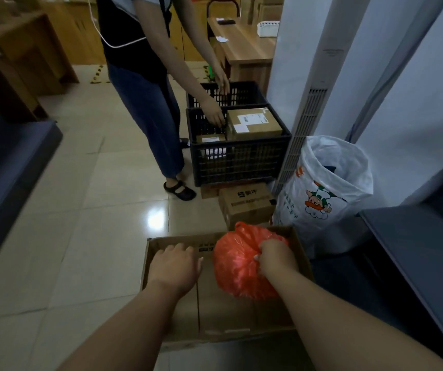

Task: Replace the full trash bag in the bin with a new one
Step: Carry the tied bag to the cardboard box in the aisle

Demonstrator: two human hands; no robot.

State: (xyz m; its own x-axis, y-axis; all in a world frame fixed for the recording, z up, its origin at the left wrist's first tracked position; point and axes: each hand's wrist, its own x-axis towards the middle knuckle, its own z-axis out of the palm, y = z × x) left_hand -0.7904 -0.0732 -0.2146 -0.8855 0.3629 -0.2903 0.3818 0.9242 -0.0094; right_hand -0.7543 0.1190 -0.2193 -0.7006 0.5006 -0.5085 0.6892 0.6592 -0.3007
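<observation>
A bulging red plastic bag (237, 266) sits in an open cardboard box (223, 314) on the floor right below me. My right hand (275, 257) grips the bag's bunched top. My left hand (175, 266) hovers over the box's left part, fingers relaxed and holding nothing. To the right stands a bin lined with a white printed plastic bag (325, 194), its mouth open and something dark inside.
Another person (145, 84) bends over two black crates (239, 162) holding parcels, just ahead. A closed carton (247, 204) lies between the crates and my box. A white tower unit (306, 97) and wall stand at right, wooden desks behind, tiled floor at left.
</observation>
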